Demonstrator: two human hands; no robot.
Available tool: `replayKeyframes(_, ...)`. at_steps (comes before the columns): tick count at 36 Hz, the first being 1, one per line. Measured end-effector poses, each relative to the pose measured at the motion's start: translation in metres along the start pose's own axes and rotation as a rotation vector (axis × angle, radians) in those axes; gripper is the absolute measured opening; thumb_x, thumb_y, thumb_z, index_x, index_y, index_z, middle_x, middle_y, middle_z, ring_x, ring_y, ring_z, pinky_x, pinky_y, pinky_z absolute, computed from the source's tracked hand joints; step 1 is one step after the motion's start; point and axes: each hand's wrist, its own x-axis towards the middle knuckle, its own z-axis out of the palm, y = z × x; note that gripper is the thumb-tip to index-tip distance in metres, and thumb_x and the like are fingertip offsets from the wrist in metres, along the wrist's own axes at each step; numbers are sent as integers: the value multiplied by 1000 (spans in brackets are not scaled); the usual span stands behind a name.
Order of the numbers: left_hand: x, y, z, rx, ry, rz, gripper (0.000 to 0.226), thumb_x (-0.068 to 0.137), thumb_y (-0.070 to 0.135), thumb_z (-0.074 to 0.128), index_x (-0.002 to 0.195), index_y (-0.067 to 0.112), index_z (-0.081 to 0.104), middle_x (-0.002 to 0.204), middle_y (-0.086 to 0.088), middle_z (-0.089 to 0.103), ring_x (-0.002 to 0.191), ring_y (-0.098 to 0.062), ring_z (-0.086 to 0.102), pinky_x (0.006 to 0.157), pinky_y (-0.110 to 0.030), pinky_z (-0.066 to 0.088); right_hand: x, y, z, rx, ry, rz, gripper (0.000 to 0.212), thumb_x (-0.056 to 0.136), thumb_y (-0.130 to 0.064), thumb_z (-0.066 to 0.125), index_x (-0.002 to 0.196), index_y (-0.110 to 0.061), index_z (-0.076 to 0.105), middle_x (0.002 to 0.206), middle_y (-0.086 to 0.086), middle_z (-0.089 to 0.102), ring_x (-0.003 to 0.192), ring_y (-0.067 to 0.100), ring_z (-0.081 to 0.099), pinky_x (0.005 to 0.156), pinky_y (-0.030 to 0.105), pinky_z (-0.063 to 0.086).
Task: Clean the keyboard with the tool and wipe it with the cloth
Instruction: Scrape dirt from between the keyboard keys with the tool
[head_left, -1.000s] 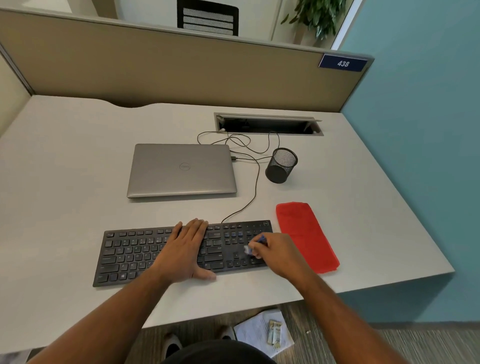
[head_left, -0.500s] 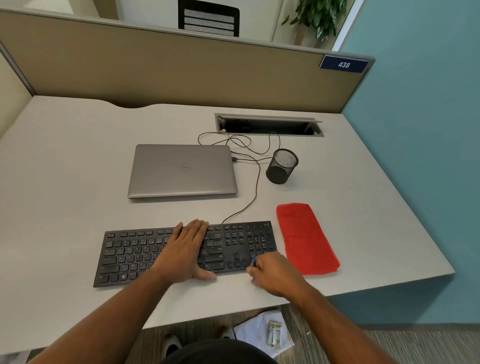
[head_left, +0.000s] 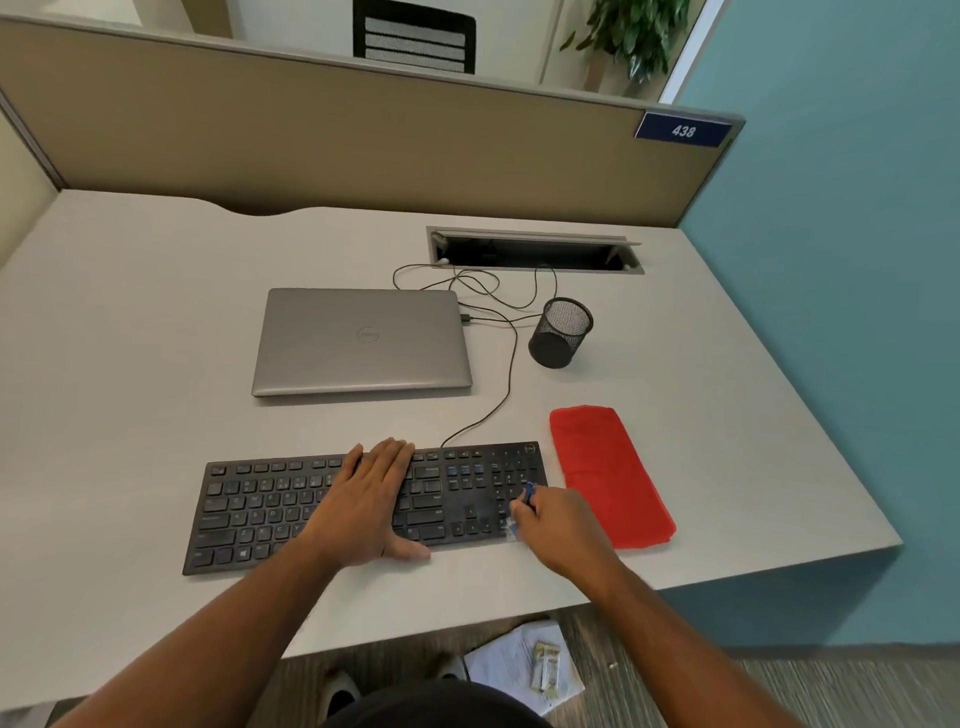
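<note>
The keyboard lies along the near edge of the surface. The left hand rests flat on its middle keys, fingers straight and together, thumb spread along the near edge. The right hand sits over the keyboard's right end, fingers curled round a small blue tool (only its blue tip shows, with a blurred pale part below against the keys). The red cloth lies flat just right of the keyboard. Farther back sit a closed laptop and, to its right, a black mesh cup.
</note>
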Motion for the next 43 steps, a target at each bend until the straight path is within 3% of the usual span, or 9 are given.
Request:
replayKeyframes(4,0,0,0,9,8,1,148,61,107,40,165,16,-13,174,-4,-4,160,-21,-10,123,-40,-21,-5,-6,-4,113,-44,-146,19,102,-33,58,103,-26,76,93,-14,70,81,1,61,72,17,48)
replayKeyframes(7,0,0,1,-2,5,-1,148,61,107,41,165,16,-13,174,-5,-4,160,-21,-10,123,-40,-22,-6,-2,-5,49,-110,-223,21,101,-28,62,118,-27,74,102,-15,66,91,0,59,79,15,45)
replayKeyframes(15,0,0,1,-3,10,-2,149,61,107,41,165,16,-13,174,-4,-4,160,-20,-10,126,-43,-17,0,41,-41,115,-56,-9,13,97,-34,66,96,-27,78,89,-10,73,76,10,64,72,32,53)
replayKeyframes(19,1,-1,2,0,15,-1,148,61,108,40,165,16,-12,174,-4,-4,160,-19,-11,125,-41,-18,1,37,-40,233,64,31,19,98,-30,63,84,-27,76,77,-7,73,70,16,67,66,29,54)
replayKeyframes(23,1,0,0,4,1,-9,147,61,107,41,164,17,-14,174,-3,-6,160,-19,-12,126,-42,-17,-3,25,-16,426,173,100,23,99,-23,63,81,-27,77,75,-12,75,73,6,71,74,27,59)
replayKeyframes(30,1,0,0,9,-1,-7,147,61,106,41,164,17,-14,174,-3,-5,160,-19,-10,127,-43,-16,-17,40,6,258,100,162,35,95,-25,54,69,-5,67,67,9,69,64,26,68,66,48,57)
replayKeyframes(35,1,0,0,4,2,-3,147,61,107,41,164,17,-13,174,-4,-4,160,-20,-10,128,-45,-14,-17,36,-2,387,238,121,28,100,-25,58,78,-15,73,71,0,71,70,19,68,68,38,55)
replayKeyframes(41,1,-1,2,6,9,1,148,60,108,39,165,16,-13,174,-4,-4,160,-20,-10,127,-43,-16,-19,37,1,237,81,133,37,96,-23,51,64,-8,62,63,5,68,51,13,59,56,42,52)
replayKeyframes(43,2,-1,2,10,5,6,149,59,109,37,164,16,-13,174,-4,-4,160,-20,-9,126,-42,-16,-19,36,2,271,83,95,35,98,-23,53,67,-11,64,65,3,69,59,20,63,61,44,53)
